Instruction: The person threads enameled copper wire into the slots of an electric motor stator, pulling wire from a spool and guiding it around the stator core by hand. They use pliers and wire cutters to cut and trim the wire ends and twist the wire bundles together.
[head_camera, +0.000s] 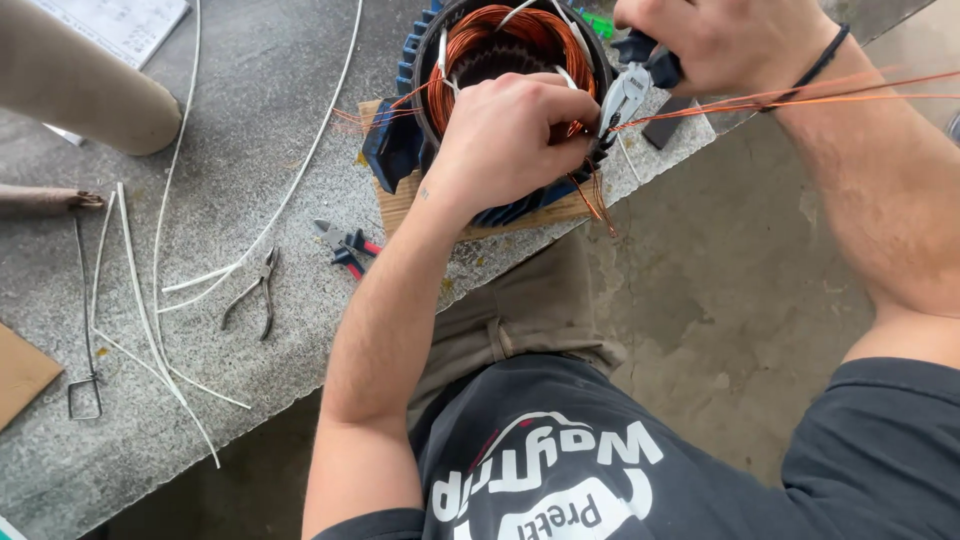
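Single head-worn view, looked steeply down from above the person's own chest, faced forward over the stone bench (200, 330), sat close to both forearms, bench edge ran diagonally, concrete floor (720, 300) filled the right side.

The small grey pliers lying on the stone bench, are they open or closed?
Open. The grey pliers lie flat on the stone bench, untouched, and their two handles spread apart toward the bench's near edge.
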